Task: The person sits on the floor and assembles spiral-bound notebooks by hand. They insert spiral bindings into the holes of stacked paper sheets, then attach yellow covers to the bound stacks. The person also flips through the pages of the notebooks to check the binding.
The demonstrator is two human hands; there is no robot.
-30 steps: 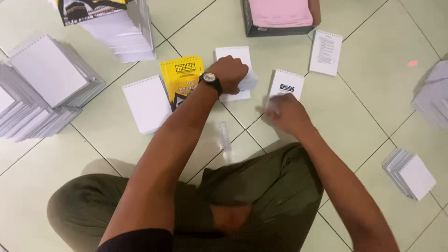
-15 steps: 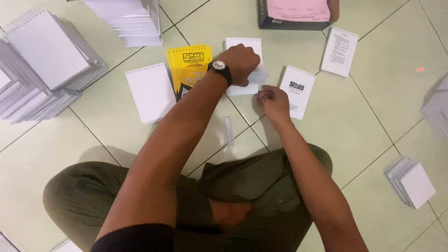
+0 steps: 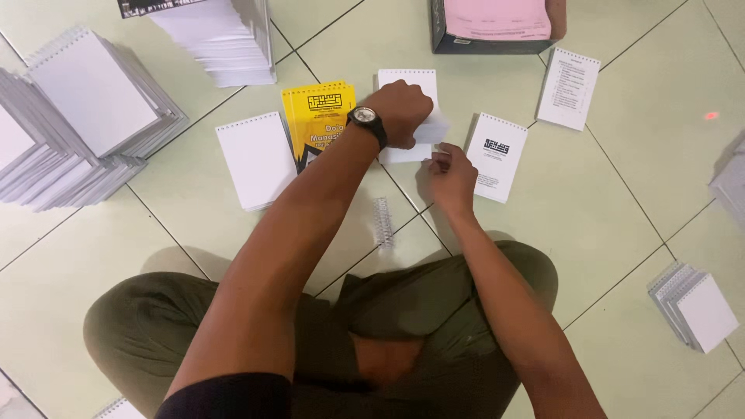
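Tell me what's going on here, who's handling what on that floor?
A person sits cross-legged on a tiled floor among small stacks of punched pages. The left hand, with a wristwatch, rests on a white page stack; the right hand touches that stack's lower edge. Beside it lie yellow covers, a blank white stack and a printed page stack. A spiral binding coil lies loose near the knees. Taller piles stand at left.
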